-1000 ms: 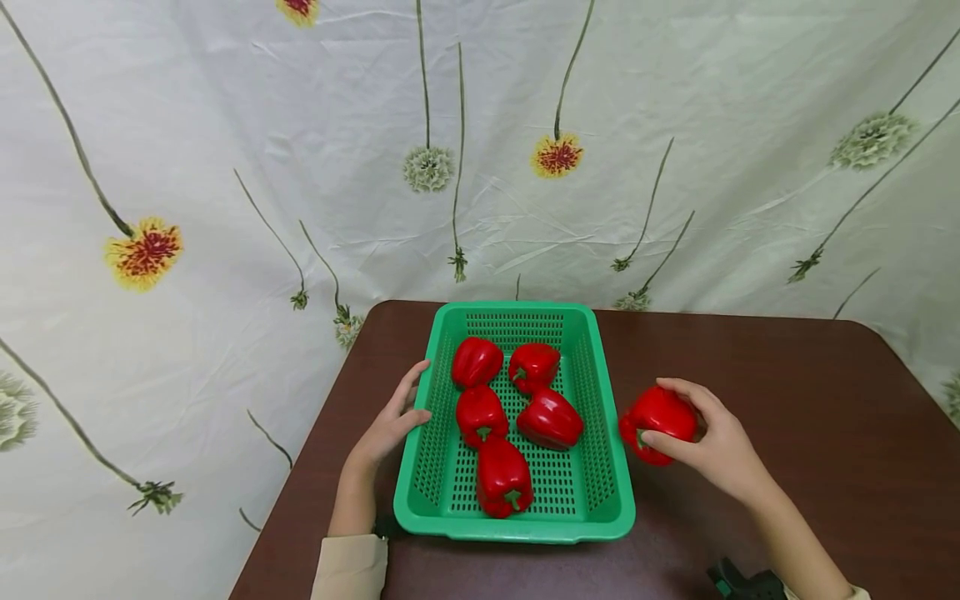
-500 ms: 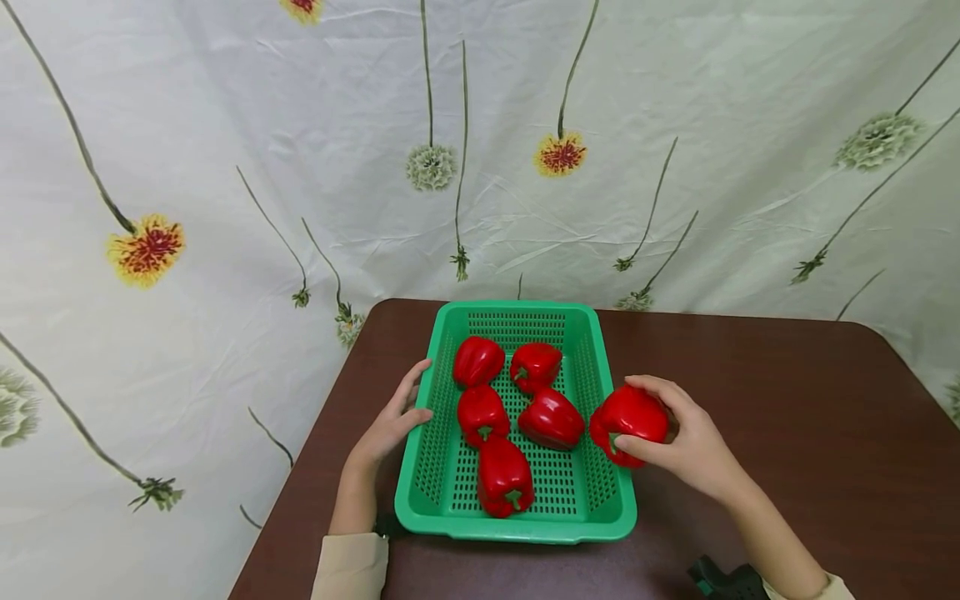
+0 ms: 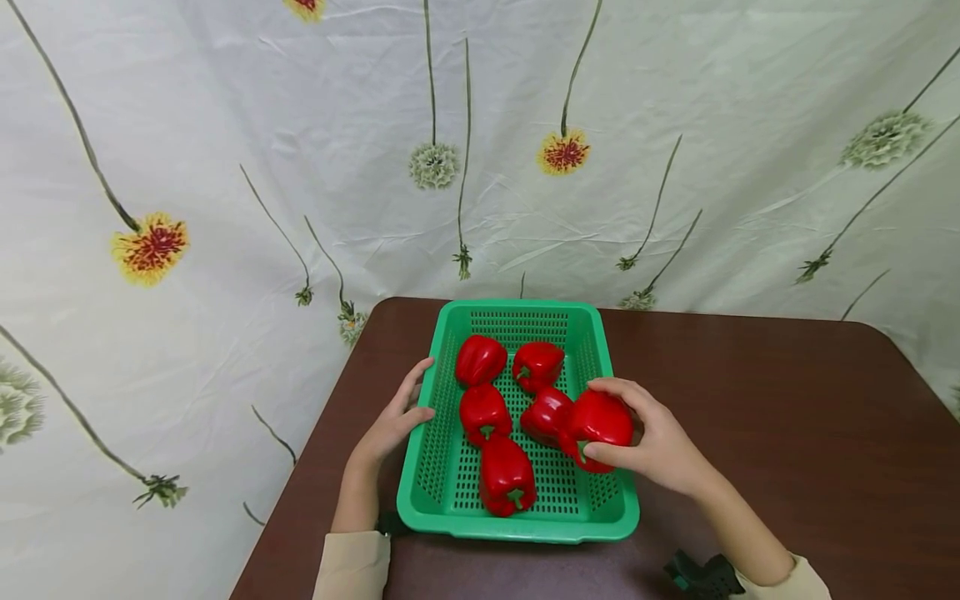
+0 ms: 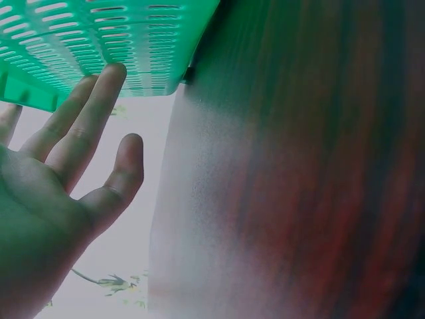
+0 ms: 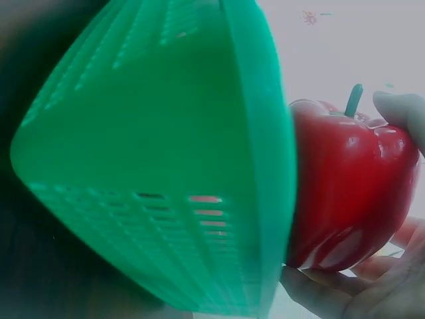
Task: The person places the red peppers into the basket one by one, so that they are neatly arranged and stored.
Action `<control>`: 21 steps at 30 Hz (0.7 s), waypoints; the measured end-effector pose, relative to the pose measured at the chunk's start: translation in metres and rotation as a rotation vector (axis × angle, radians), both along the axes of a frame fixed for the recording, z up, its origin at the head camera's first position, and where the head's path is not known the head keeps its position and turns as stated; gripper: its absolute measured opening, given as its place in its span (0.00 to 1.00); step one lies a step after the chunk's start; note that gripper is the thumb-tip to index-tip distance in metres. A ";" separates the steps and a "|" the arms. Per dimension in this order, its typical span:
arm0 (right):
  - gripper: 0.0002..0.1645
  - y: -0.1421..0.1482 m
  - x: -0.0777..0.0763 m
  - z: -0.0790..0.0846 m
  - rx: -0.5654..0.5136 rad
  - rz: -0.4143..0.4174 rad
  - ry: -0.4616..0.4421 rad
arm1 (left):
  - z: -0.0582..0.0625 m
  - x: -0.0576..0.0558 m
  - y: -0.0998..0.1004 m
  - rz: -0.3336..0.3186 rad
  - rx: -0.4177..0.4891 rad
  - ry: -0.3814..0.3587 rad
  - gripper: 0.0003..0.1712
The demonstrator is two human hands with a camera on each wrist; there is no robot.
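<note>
My right hand (image 3: 663,442) grips a red bell pepper (image 3: 603,421) between thumb and fingers, over the right side of a green plastic basket (image 3: 517,533). From the right wrist, that pepper (image 5: 352,186) shows beyond the basket's rim, its green stem pointing up in the picture. Several more red bell peppers lie inside; the held one overlaps the middle-right pepper (image 3: 545,413) in the head view. At the basket's left side is my left hand (image 3: 390,425), its thumb tip at the rim. In the left wrist view, its extended fingers (image 4: 86,126) reach the slotted wall (image 4: 146,40).
The basket stands on a dark brown table (image 3: 750,400). Behind and to the left hangs a pale cloth (image 3: 337,108) printed with flowers. A dark device (image 3: 701,575) sits at the right wrist.
My right hand has carried the bell pepper leftward, from beside the basket to over its right side. The left hand has stayed at the basket's left edge.
</note>
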State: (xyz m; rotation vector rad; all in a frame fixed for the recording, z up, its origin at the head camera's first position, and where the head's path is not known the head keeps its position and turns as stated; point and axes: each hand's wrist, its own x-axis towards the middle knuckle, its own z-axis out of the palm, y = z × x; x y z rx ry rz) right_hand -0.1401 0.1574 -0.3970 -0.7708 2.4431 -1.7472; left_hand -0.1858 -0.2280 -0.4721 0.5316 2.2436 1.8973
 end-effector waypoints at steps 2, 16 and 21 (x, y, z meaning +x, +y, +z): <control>0.38 -0.004 0.000 -0.001 0.003 0.019 0.004 | 0.000 0.000 0.000 0.002 -0.005 0.001 0.43; 0.39 -0.027 -0.002 -0.011 0.109 0.198 -0.002 | 0.000 0.001 0.000 -0.003 0.008 -0.001 0.43; 0.42 -0.031 -0.003 -0.014 0.187 0.251 -0.032 | 0.001 0.001 0.000 -0.005 0.010 -0.002 0.42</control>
